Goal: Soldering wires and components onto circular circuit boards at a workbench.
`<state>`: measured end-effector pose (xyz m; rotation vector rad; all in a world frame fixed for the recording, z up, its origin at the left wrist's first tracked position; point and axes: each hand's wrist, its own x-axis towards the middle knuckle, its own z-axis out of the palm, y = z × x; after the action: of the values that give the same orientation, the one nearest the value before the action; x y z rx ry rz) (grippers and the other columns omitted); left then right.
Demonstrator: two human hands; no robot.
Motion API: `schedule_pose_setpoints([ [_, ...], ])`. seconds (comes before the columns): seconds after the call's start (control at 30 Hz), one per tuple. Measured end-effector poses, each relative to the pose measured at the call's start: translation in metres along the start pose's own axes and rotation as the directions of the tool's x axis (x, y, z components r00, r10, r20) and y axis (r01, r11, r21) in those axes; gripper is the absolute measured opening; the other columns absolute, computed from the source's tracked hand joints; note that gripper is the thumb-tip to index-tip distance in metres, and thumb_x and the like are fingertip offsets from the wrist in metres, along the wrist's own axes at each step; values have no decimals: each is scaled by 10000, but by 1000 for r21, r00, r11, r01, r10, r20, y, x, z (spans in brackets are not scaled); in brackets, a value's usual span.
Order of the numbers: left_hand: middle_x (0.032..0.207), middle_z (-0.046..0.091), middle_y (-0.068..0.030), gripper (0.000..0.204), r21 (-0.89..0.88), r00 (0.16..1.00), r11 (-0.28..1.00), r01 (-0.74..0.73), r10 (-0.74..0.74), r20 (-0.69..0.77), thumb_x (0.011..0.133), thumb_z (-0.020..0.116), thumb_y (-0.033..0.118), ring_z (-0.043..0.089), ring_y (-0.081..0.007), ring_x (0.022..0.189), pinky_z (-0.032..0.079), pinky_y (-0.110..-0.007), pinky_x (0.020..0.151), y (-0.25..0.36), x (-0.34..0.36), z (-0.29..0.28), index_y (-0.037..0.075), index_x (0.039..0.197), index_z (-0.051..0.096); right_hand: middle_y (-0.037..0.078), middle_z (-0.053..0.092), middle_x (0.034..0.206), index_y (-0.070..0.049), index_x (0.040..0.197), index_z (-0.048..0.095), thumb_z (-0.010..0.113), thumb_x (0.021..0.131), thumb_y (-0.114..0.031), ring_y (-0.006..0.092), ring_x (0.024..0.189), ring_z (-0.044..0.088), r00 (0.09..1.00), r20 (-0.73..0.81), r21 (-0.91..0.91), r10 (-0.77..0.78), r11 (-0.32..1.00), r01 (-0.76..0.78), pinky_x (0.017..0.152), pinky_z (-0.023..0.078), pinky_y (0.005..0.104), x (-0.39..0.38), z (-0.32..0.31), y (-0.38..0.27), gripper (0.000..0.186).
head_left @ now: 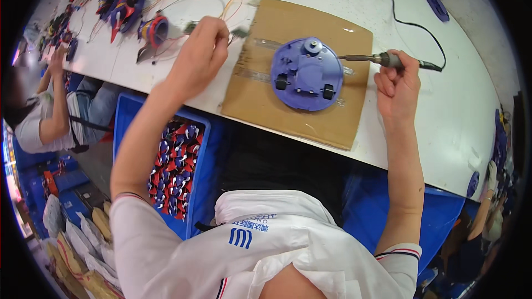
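While white table [443, 122] runs out of view past 12 o'clock, left hand [198, 58], curled near circuit board [240, 32], hides own fingertips; pinching or not, can't tell. Cardboard sheet [327, 126] bears purple base [308, 75]: left hand toward its 10 o'clock, right hand [402, 83] at 3, wrapped round soldering iron [381, 59], tip at rim, contact unclear. Cardboard's near edge follows table's toward 6; tabletop stretches 3 to 5.
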<state>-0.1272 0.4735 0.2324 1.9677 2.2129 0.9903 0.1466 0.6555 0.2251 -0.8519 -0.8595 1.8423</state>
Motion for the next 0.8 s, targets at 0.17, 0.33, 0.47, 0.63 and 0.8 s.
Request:
schedule_pose_setpoints([
  [0.17,897,592,-71,155,-245,989,965,-89,56,-136,777,567,-42,545,-205,791,436,-306,755,66,-30,21,29,900,505,-13,431,550,-17,891,604,520,906,-204,40,381,251,1000,27,-69,16,998,-14,376,207,183,-1,-2,8,206],
  [0.33,848,613,-44,138,-338,943,905,259,-312,-112,755,647,-5,555,-175,797,415,-311,798,75,-24,47,36,869,581,-10,432,554,-14,903,605,517,909,-204,44,385,253,1000,25,-112,19,994,-16,383,213,184,-3,2,9,210],
  [0.47,758,607,-16,108,-386,921,902,194,-304,-246,719,701,28,545,-150,713,406,-287,745,84,-10,48,65,797,636,-8,425,556,-9,908,601,510,913,-203,47,393,258,999,-33,-131,0,991,-5,391,220,186,-2,3,10,214],
  [0.63,703,583,13,123,52,904,996,-78,93,-417,695,716,14,494,-127,611,381,-251,635,86,9,69,85,764,642,-4,419,558,-7,911,596,507,915,-201,48,401,262,999,-52,-128,15,992,-21,396,222,186,-3,5,14,213],
  [0.8,637,548,37,137,36,901,997,-68,77,-427,686,718,6,443,-116,550,356,-243,599,92,11,71,91,766,646,-3,412,559,-7,910,592,504,916,-196,49,404,261,998,-54,-130,10,991,-17,400,224,186,-2,5,14,209],
])
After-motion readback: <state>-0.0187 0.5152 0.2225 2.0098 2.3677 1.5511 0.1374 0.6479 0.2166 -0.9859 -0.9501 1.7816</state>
